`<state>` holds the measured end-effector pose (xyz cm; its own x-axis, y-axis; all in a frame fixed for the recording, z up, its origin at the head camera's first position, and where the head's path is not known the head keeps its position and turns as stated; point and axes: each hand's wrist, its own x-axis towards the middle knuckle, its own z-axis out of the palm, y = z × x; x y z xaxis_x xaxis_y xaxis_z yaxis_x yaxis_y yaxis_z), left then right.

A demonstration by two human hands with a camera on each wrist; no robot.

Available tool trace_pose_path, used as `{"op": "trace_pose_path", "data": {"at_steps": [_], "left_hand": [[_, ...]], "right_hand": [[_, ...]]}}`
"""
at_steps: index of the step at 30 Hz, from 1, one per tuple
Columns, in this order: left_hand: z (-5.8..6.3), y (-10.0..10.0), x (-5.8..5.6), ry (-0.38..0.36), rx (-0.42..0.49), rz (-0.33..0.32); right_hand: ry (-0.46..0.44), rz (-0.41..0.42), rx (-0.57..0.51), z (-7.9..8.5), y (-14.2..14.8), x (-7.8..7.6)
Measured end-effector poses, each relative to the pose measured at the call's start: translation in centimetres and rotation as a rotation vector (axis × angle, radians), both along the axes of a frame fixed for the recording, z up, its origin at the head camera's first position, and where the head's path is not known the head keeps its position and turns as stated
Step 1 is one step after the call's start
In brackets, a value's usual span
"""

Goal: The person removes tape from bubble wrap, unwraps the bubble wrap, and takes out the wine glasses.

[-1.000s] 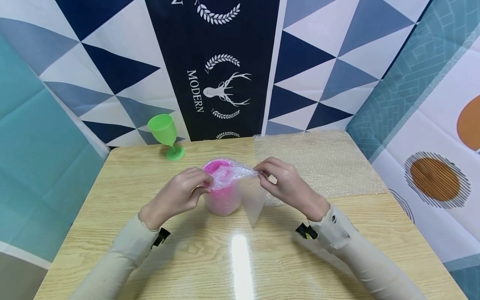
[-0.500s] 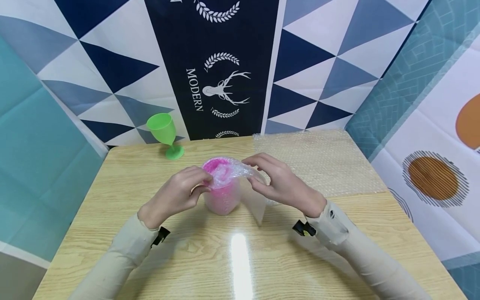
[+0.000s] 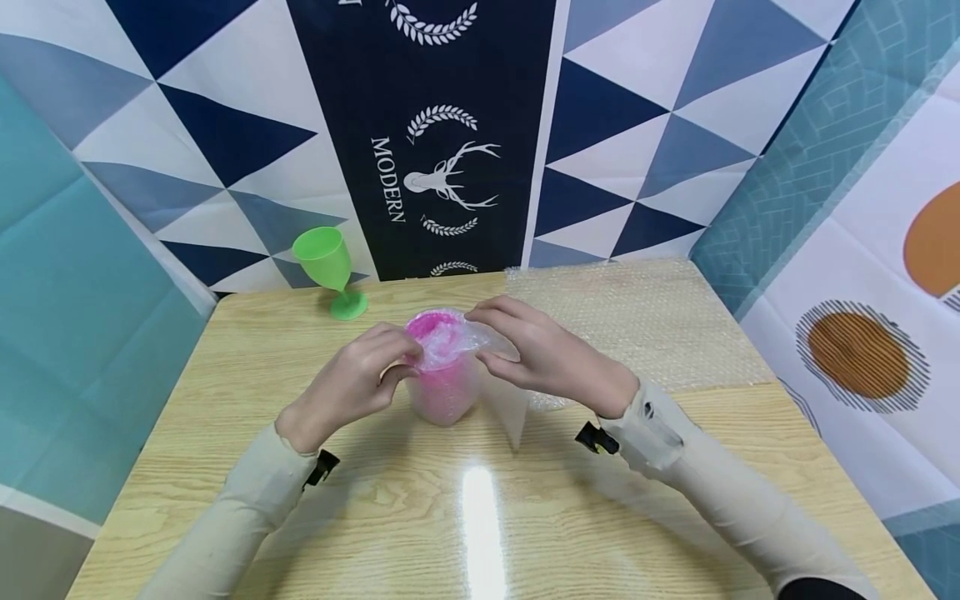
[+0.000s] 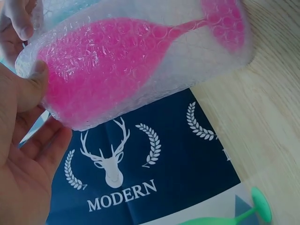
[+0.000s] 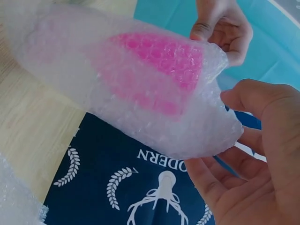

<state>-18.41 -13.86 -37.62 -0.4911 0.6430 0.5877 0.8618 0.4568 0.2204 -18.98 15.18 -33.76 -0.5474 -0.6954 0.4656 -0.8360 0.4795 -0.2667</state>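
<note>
Pink cup (image 4: 112,61), in bubble wrap (image 5: 206,126), is approx. upright, mouth up, betw. both hands, mid tabletop (image 3: 217,417); can't tell if base touches. L hand (image 3: 356,379) pinches wrap at cup's L rim, thumb on near side, fingers behind. R hand (image 3: 540,346) has wrap's loose R end betw. thumb & fingers, w/ a gap showing betw. them. A wrap corner hangs down R of cup. Green cup (image 3: 326,258) upright, back L, nr. wall. Flat bubble sheet (image 3: 637,325) at back R, behind R hand.
</note>
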Motion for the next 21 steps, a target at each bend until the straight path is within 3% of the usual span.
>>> {"op": "trace_pose_path", "data": {"at_steps": [8,21], "left_hand": [[-0.1,-0.18,-0.27,0.046,0.029,0.016],[0.12,-0.25,-0.04,0.043,0.035,0.069]], "right_hand": [[0.01,-0.002,0.047,0.11,-0.35,-0.37],[0.04,0.003,-0.008,-0.08,-0.91,-0.72]]}}
